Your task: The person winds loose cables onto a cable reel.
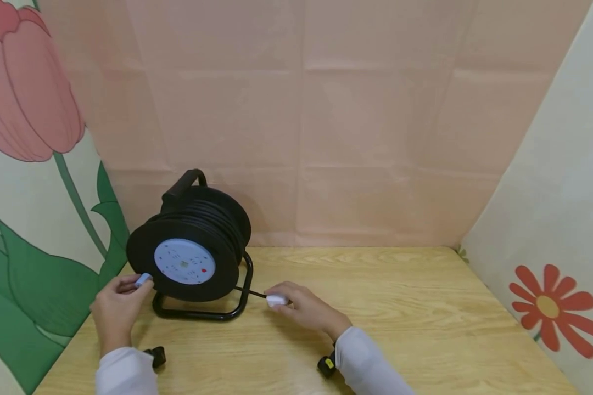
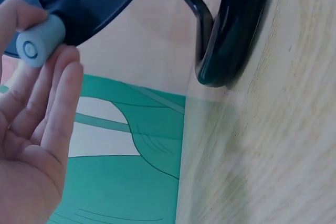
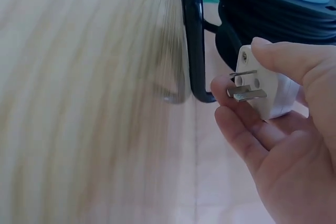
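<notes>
A black cable reel (image 1: 143,249) with a pale round socket face (image 1: 184,260) stands on a tubular frame (image 1: 197,315). My left hand (image 1: 121,307) pinches the reel's light blue-grey crank knob (image 2: 42,40) between thumb and fingers, at the lower left of the disc. My right hand (image 1: 308,310) grips a white plug (image 3: 268,87) to the right of the frame. In the right wrist view the plug's metal prongs (image 3: 249,95) point away from the palm. A short run of black cable (image 1: 251,292) stretches from the reel to the plug; more cable (image 1: 210,216) is wound on the drum.
The reel stands on a wood-grain table (image 1: 400,307), near its left side. Behind is a pinkish sheet (image 1: 375,137); flower-printed walls flank both sides. A black carry handle (image 1: 184,185) tops the reel. Black wrist devices (image 1: 327,365) hang under both forearms.
</notes>
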Available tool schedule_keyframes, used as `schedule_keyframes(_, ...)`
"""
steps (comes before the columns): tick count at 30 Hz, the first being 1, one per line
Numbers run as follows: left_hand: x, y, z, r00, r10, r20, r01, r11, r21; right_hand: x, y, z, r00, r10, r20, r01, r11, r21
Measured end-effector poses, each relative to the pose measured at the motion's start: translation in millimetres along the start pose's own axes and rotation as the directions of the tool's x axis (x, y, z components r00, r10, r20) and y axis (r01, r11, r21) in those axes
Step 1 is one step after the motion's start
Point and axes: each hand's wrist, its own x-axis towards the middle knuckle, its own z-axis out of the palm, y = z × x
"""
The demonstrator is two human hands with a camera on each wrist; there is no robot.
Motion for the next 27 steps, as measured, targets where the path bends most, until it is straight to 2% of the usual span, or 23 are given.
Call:
schedule_keyframes(4, 1.2, 2.0, -0.4, 0.999, -0.003, -0.044, 0.000, 0.998, -0.062, 6, -3, 2, 1.000, -0.002, -0.001, 0.002, 1.000, -0.006)
schedule_keyframes(8, 2.1, 4.1, -0.4, 0.998, -0.021, -0.058, 0.014, 0.994, -0.110, 9, -5, 4, 1.000, 0.006, 0.007, -0.006, 1.000, -0.010)
schedule_keyframes(15, 0.6, 9.8, -2.1, 0.995, -0.067, -0.076, 0.055, 0.988, -0.144, 15, -5, 11, 1.000, -0.020, -0.016, 0.019, 1.000, -0.011)
schedule_keyframes(18, 0.8, 11.1, -3.4, 0.992, -0.090, -0.084, 0.075, 0.983, -0.168, 19, -4, 17, 1.000, 0.008, -0.025, -0.007, 1.000, 0.023)
schedule_keyframes(22, 0.4, 13.5, -5.3, 0.987, -0.139, -0.082, 0.118, 0.967, -0.225, 22, -3, 26, 0.999, 0.054, -0.006, -0.054, 0.997, 0.058)
schedule_keyframes(27, 0.1, 19.7, -7.7, 0.980, -0.193, -0.042, 0.176, 0.948, -0.267, 22, -6, 32, 0.999, 0.040, 0.016, -0.040, 0.999, 0.024)
